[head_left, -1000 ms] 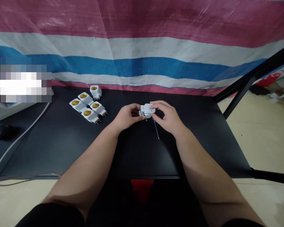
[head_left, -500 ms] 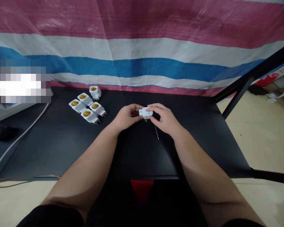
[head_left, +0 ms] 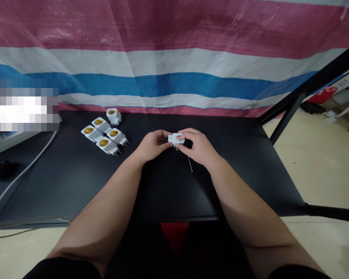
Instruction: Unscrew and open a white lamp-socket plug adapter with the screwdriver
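Between both hands, above the black table, is a white plug-in lamp socket (head_left: 177, 142) with its flat back turned up; small holes show in that face. My left hand (head_left: 151, 145) is closed on its left end, where the plug pins are. My right hand (head_left: 198, 144) grips the right end, with fingertips on top and the thumb at the near side. A bit of brass colour shows under the socket. From beneath my right hand a thin metal shaft (head_left: 190, 164), like a screwdriver's, points towards me; its other end is hidden.
Several white plug-in lamp sockets (head_left: 107, 143) with brass-coloured insides stand grouped on the table (head_left: 174, 193) to the left. Further left are a grey cable (head_left: 23, 170) and a black mouse (head_left: 0, 169). A striped sheet (head_left: 168, 85) hangs behind; a black frame (head_left: 287, 116) rises at right.
The view has shifted slightly. Both hands keep hold of the lamp socket, and my right fingertips have slid a little across its top.
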Motion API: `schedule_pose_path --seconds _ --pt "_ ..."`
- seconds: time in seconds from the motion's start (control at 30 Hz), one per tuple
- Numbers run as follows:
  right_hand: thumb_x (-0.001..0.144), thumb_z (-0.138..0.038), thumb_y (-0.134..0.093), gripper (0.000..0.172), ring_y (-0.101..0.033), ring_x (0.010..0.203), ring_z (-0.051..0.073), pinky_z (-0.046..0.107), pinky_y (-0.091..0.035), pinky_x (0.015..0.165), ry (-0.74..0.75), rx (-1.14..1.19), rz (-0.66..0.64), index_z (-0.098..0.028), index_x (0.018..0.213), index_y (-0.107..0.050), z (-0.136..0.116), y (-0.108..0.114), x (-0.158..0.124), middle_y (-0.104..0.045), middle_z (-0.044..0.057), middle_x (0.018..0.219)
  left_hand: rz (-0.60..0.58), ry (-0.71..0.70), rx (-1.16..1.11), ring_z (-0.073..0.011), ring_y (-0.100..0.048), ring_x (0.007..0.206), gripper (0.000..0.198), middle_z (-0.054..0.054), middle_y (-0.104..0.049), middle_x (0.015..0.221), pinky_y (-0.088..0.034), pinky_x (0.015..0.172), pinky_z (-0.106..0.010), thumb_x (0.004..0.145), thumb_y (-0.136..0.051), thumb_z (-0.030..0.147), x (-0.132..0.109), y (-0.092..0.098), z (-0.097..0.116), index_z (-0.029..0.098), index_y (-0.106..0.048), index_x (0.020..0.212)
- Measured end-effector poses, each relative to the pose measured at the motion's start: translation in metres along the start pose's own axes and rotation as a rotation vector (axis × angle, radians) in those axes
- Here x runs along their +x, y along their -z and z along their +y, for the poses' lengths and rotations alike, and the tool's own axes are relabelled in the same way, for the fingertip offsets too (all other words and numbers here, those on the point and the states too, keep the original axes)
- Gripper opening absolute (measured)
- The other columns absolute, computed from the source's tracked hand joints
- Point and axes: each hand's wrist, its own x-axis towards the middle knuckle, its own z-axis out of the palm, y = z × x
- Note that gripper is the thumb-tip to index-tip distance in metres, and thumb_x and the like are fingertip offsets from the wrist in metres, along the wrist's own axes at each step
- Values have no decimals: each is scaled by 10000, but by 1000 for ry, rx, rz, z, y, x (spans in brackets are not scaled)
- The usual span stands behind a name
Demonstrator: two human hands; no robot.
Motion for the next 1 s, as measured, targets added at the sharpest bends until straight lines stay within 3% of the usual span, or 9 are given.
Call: schedule_pose_path --seconds 0.13,0.23,0.33,0.43,0.57,0.67,0.77,0.9,1.0 --pt "947 -235 -750 152 -719 1150 302 506 -587 1010 67 15 -3 -268 1092 -719 -2 -1 -1 -741 90 1213 -16 -23 -28 -250 -786 1065 452 -135 -811 1159 -588 1089 -495 771 -931 292 1 -3 1 134 -763 1159" --pt "931 -214 -754 181 -728 1140 286 482 -596 1004 98 54 80 -274 1089 -691 7 7 0 -742 78 1192 17 -74 -49 -215 -776 991 505 -123 -784 1163 -618 1010 -432 763 -923 284 1 -4 5 142 -746 1214" --pt "888 -197 -765 216 -738 1122 296 486 -613 963 45 0 239 -262 1083 -698 32 24 0 -759 85 1187 162 -133 96 -156 -721 850 464 -84 -747 1088 -607 825 -323 783 -875 247 -1 1 12 162 -742 1219" --pt "896 -239 -749 186 -759 1046 293 519 -634 941 -100 -16 427 -248 1078 -714 69 43 -3 -771 101 1201 357 -218 322 -138 -646 772 344 -45 -714 961 -524 706 -280 823 -793 217 -3 11 20 178 -754 1162" --pt "916 -305 -754 214 -754 1221 308 537 -625 1060 -119 91 391 -239 1120 -738 112 60 -12 -762 121 1352 579 -262 524 -137 -567 698 255 -28 -710 918 -470 665 -292 831 -707 201 -5 29 28 190 -750 1082" --pt "920 -289 -725 245 -721 1320 318 566 -564 1168 -158 51 352 -226 1156 -740 130 64 -17 -734 138 1439 694 -243 684 -184 -602 783 209 -49 -714 938 -520 787 -352 825 -668 179 -7 41 32 191 -739 1022" --pt "913 -239 -680 276 -704 1350 324 586 -525 1211 -198 -55 351 -214 1183 -736 132 64 -18 -730 149 1446 764 -129 848 -285 -639 980 177 -87 -704 976 -500 1015 -507 812 -683 175 -12 48 38 195 -730 981" --pt "882 -147 -633 338 -654 1409 323 564 -490 1242 -161 -176 370 -212 1199 -733 117 67 -14 -701 159 1452 850 63 968 -478 -547 1270 200 -161 -687 1181 -367 1097 -736 801 -738 203 -19 51 43 220 -750 1001" --pt "859 -107 -621 351 -642 1384 325 548 -512 1194 -151 -264 458 -224 1165 -746 91 68 -8 -682 156 1383 823 118 1003 -538 -512 1322 256 -181 -675 1243 -334 1078 -798 783 -742 161 -22 50 43 225 -763 1030"
